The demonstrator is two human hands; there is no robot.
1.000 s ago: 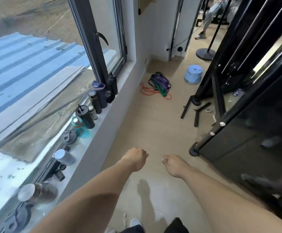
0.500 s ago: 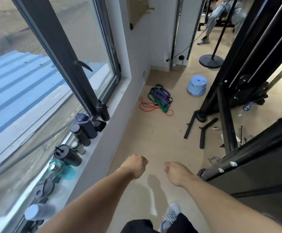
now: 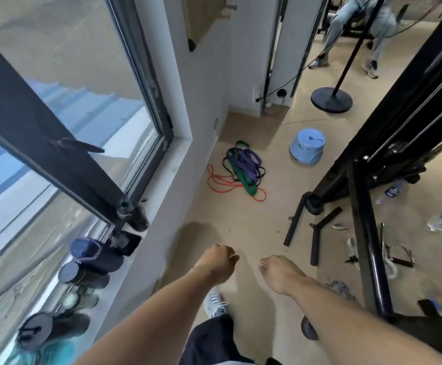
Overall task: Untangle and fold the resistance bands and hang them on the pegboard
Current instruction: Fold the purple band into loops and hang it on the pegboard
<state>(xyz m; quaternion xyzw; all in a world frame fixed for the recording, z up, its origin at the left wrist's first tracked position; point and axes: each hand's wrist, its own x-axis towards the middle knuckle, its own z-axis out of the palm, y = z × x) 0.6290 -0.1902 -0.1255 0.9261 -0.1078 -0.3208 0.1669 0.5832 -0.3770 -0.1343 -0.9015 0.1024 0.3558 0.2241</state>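
Ahead on the floor (image 3: 241,227), tangled resistance bands (image 3: 243,168) lie beside a stool (image 3: 306,150); both grips hang loose, empty.

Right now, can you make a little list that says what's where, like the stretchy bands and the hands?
bands: tangled pile of resistance bands on the floor by the wall; orange, green, purple, black
left hand: loosely curled, holds nothing
right hand: loosely curled, holds nothing
stool: blue stool right of the pile
windowsill: bottles in a row
task: bands not yet touched

Tangled resistance bands (image 3: 242,169) lie on the floor (image 3: 241,222), well beyond both empty, loosely curled hands.
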